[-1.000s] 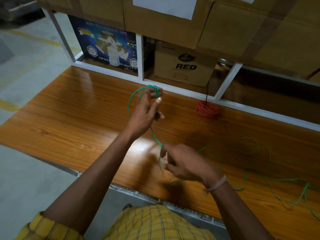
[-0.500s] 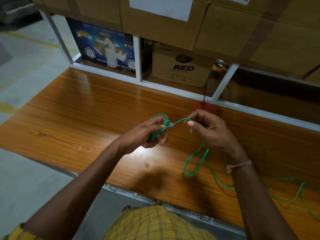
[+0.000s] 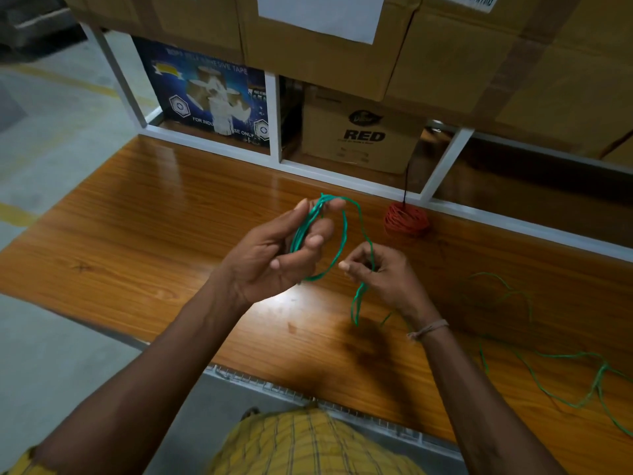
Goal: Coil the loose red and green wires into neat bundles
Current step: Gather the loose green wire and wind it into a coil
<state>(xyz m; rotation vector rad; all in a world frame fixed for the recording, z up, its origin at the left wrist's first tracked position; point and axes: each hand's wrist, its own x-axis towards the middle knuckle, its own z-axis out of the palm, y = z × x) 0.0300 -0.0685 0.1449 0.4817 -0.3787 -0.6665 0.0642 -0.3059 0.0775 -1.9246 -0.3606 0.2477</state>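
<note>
Two hands work above a glossy wooden bench (image 3: 144, 234), whose orange-brown grain runs left to right. Its near edge carries a ribbed metal strip, and beyond that edge lies bare grey concrete floor (image 3: 51, 354), open on the left side. Along the far edge stands a white metal frame (image 3: 274, 114) with upright posts, closing off the back; behind it sit a blue printed tape carton (image 3: 209, 94) and a brown cardboard box marked RED (image 3: 359, 132), with larger cardboard boxes stacked above. Much of the bench's left half shows plain wood, as does the stretch between the hands and the near edge.

The left hand (image 3: 274, 255) is raised palm-up, fingers curled around several loops of thin, shiny green wire (image 3: 342, 234); the loops pass between thumb and fingertips at the top and hang as a rough oval to the right of the palm. The right hand (image 3: 380, 272), just beside it and lower, pinches the same green wire between thumb and bent fingers, with a doubled strand dropping from it toward the bench. A thin band circles the right wrist. From there the loose remainder of the green wire trails in slack, irregular curves over the right part of the bench, well apart from the hands.

The red wire (image 3: 406, 219) lies already wound into a small, tight, rounded bundle near the far edge, just beyond the right hand and touching neither hand. A dark cord rises from it toward the frame.
</note>
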